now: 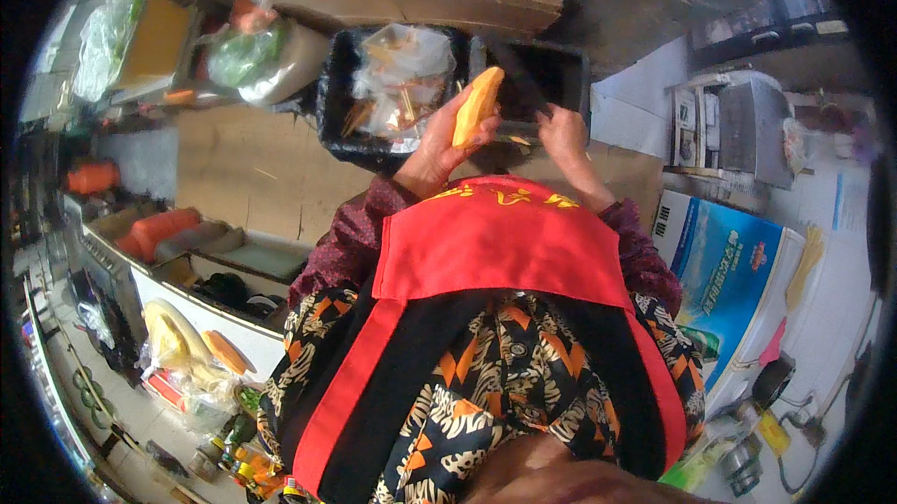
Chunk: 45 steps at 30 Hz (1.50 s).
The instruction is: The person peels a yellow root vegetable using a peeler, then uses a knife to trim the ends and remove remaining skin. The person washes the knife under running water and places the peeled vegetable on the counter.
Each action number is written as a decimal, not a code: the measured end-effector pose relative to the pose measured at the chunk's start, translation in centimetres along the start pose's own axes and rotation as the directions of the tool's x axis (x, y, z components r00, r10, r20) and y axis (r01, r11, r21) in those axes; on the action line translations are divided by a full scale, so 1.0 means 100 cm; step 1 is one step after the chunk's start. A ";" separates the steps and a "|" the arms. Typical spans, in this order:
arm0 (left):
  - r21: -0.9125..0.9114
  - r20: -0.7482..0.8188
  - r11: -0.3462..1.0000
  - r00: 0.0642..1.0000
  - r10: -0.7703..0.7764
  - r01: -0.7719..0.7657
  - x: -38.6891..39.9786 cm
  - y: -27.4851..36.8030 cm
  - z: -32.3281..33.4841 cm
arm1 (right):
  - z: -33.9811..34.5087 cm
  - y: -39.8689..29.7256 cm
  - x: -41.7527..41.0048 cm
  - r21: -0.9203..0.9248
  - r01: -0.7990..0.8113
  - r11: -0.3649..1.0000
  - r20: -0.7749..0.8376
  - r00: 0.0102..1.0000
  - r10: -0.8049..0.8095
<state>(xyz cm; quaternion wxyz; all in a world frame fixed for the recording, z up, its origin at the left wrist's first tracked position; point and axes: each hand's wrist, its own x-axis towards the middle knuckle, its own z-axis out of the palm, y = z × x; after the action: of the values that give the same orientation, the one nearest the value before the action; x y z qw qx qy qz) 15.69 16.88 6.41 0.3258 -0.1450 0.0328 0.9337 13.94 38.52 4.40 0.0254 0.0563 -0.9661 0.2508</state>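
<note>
My left hand (448,133) is closed around a long, peeled orange root vegetable (479,108), perhaps a carrot or sweet potato. It is tilted, its upper end pointing away from me over the divide between two black bins. To its right, my right hand (565,134) is curled at the near edge of the right black bin (586,83). Blur and dark shadow hide whether its fingers grip a tool. An orange peel strip (519,141) lies at that bin's near rim. The left black bin (336,147) contains crumpled plastic, paper and thin sticks.
Flattened cardboard (420,3) lies beyond the bins, with pale scraps on top. A bag of green produce (256,59) stands left of them. At left, a white counter (203,294) carries another orange vegetable (228,351). A blue printed box (732,266) sits at right.
</note>
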 end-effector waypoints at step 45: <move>0.313 -0.141 0.910 0.935 0.327 -0.271 0.012 -0.004 -0.010 | -0.036 -0.011 -0.027 -0.316 0.283 0.905 -0.101 0.939 -0.329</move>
<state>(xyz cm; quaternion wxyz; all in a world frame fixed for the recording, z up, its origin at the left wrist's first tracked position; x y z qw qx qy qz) 15.30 17.72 5.14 0.1915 -0.1776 0.2215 0.9395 16.85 39.64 7.88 0.1460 0.1837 -0.9670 0.0991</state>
